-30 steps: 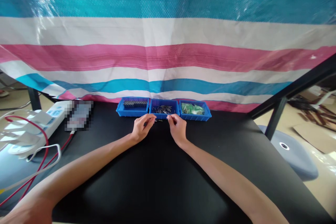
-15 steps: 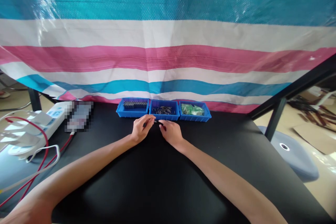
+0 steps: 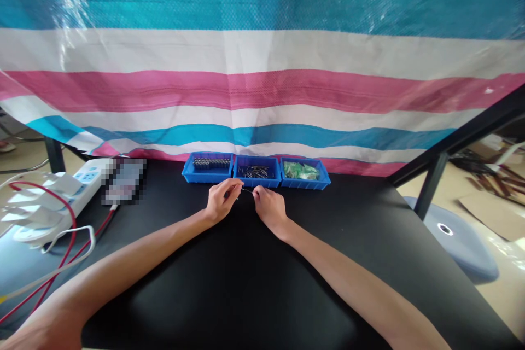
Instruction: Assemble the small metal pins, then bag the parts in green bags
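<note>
My left hand [image 3: 220, 201] and my right hand [image 3: 266, 206] meet over the black table [image 3: 246, 284], just in front of the middle blue bin [image 3: 257, 171]. Both are pinched closed on the ends of a thin metal pin [image 3: 246, 190] that spans the small gap between them. The middle bin holds several similar dark pins. To its left a blue bin [image 3: 208, 167] holds dark cylindrical parts, and to its right a blue bin [image 3: 304, 171] holds green pieces.
A white power strip [image 3: 82, 180] with red and white cables [image 3: 69, 240] lies at the table's left edge. A striped tarp [image 3: 262, 65] hangs behind the bins. A black frame post [image 3: 430, 180] and a grey round object [image 3: 455, 240] stand off the right side.
My right hand has drawn back from the middle bin toward my left hand, and the two now pinch the thin pin between them. My left hand has barely moved.
</note>
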The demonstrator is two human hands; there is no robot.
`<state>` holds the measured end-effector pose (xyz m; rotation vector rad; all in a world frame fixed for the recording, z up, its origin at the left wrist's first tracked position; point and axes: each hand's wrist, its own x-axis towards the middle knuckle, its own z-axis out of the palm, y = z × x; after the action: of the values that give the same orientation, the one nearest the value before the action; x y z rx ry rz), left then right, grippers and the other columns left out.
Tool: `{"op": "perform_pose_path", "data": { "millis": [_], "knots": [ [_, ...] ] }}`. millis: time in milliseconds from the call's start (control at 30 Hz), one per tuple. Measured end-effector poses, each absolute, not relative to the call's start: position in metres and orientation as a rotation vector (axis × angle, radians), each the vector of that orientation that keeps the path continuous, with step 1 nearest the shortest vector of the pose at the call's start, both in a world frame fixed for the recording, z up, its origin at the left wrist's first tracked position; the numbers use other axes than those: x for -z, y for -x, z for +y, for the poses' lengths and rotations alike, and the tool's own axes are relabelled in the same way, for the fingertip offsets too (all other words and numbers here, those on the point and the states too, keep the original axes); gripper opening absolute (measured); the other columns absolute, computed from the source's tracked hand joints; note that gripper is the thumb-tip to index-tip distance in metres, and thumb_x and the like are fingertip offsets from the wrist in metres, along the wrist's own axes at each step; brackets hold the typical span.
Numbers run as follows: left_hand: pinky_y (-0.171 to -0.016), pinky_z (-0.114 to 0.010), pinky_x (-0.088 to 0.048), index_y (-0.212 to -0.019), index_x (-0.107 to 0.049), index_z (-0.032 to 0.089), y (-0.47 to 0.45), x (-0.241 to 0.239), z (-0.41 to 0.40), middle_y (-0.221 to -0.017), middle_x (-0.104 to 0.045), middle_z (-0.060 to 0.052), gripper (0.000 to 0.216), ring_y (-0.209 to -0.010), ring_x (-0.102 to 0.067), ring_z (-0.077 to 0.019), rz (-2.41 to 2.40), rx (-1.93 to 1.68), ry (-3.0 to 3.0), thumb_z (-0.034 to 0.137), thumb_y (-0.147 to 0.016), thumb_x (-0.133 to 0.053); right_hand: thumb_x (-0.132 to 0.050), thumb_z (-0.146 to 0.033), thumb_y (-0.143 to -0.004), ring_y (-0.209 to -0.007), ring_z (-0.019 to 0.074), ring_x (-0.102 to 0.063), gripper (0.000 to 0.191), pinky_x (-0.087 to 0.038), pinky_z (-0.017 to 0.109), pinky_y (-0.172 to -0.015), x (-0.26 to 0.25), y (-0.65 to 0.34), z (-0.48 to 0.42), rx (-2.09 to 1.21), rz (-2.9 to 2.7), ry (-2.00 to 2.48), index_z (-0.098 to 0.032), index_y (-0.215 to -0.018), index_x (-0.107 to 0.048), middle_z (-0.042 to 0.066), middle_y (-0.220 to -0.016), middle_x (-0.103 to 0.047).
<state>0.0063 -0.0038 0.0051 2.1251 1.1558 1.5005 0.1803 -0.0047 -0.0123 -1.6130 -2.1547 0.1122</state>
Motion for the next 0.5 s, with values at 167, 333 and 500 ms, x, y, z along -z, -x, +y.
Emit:
{"op": "perform_pose_path", "data": {
  "millis": [167, 333, 500],
  "knots": [
    [-0.059, -0.021, -0.048, -0.099, -0.064, 0.017, -0.0077, -0.0094, -0.0027, -0.083, -0.064, -0.003, 0.017, -0.056, -0.053, -0.0082, 1.216, -1.498, -2.139, 0.028, -0.090, -0.053, -0.036, -0.024, -0.098, -0.068, 0.0172, -0.066, 0.018, -0.038, 0.024, -0.057, 0.0063, -0.1819, -0.0071, -0.225, -2.045, 1.396, -0.021, -0.101, -0.053, 0.003, -0.081, -0.069],
    [-0.060, -0.021, -0.049, -0.099, -0.068, 0.019, -0.0093, -0.0109, 0.0008, -0.089, -0.068, -0.004, 0.017, -0.057, -0.055, -0.0084, 1.144, -1.411, -2.234, 0.027, -0.087, -0.060, -0.033, -0.026, -0.099, -0.071, 0.0172, -0.066, 0.018, -0.040, 0.024, -0.059, 0.0019, -0.1828, -0.0095, -0.299, -2.006, 1.251, -0.020, -0.104, -0.050, 0.004, -0.085, -0.068],
    [-0.074, -0.025, -0.052, -0.091, -0.068, 0.018, -0.0089, -0.0092, 0.0011, -0.090, -0.070, -0.006, 0.014, -0.080, -0.065, -0.0150, 1.084, -1.465, -2.226, 0.026, -0.089, -0.057, -0.036, -0.029, -0.099, -0.067, 0.0160, -0.065, 0.019, -0.038, 0.022, -0.057, 0.0051, -0.1823, -0.0087, -0.289, -2.021, 1.244, -0.020, -0.100, -0.052, 0.003, -0.079, -0.068]
  ]
}}
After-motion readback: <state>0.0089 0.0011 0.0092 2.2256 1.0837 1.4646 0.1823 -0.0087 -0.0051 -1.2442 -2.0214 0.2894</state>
